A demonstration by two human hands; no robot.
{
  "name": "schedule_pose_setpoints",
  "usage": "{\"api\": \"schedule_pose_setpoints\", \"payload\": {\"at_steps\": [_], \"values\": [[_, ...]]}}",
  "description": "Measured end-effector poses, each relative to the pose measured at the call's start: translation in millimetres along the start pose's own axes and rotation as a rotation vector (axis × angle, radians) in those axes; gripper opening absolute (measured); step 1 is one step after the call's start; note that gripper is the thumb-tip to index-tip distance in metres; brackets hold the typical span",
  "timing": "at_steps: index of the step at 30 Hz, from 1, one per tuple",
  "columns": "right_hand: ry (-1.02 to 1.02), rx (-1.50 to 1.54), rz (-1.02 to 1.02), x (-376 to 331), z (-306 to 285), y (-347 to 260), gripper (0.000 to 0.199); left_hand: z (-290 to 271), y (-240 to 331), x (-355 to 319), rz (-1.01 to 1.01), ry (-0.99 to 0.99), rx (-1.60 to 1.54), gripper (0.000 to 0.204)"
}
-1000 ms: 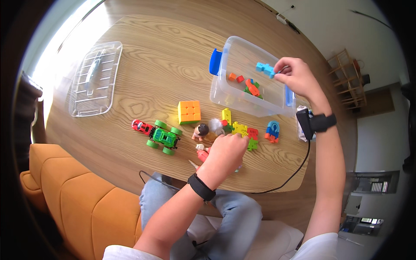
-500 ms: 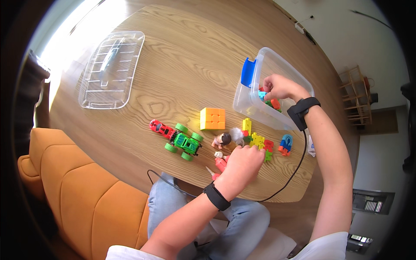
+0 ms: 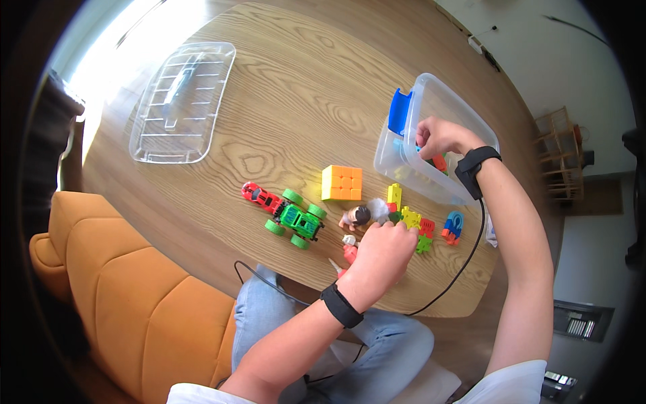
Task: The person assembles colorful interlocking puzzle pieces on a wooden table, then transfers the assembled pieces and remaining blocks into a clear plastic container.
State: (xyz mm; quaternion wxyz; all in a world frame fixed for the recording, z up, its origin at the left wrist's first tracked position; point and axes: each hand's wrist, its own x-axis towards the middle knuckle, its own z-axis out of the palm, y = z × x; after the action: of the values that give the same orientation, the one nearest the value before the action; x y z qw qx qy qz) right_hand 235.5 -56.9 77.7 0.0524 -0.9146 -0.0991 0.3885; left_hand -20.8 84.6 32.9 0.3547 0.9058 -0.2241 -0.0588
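Wooden counter: right hand, curled shut inside the clear bin at two o'clock, should release low. Left hand closes on small blocks; pinch them squarely.

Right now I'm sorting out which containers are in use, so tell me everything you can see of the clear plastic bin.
The clear plastic bin is a see-through rectangular tub with rounded corners, standing open and upright on the wooden table near its far right edge. A blue latch handle sits on its left end. A few small coloured toy pieces lie inside. The right hand reaches in over its rim. Its clear lid lies apart, far to the left.
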Motion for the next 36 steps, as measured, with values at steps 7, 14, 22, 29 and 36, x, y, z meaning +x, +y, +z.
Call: {"api": "schedule_pose_setpoints", "payload": {"at_steps": [7, 14, 22, 29, 36], "values": [[0.035, 0.17, -0.058, -21.9, -7.5, 13.9, 0.033, 6.9, 0.0, 1.3, 0.013, 0.013, 0.042, 0.014], [0.5, 0.441, -0.382, -110.9, -4.6, 56.4, 0.015, 14.9, 5.6, 3.0, 0.047, 0.027, 0.067, 0.014], [1.367, 0.879, -0.33, -246.0, 130.7, 102.3, 0.009, 24.2, 12.9, 13.9, 0.062, -0.019, 0.012, 0.009], [1.339, 0.934, 0.172, -194.5, 236.2, 156.5, 0.024, 24.9, 15.7, 14.1, 0.054, -0.079, 0.036, 0.014], [1.073, 0.719, 0.427, -157.2, 247.6, 127.9, 0.078, 25.3, 20.0, 25.2, 0.017, -0.124, 0.074, 0.018]]}}
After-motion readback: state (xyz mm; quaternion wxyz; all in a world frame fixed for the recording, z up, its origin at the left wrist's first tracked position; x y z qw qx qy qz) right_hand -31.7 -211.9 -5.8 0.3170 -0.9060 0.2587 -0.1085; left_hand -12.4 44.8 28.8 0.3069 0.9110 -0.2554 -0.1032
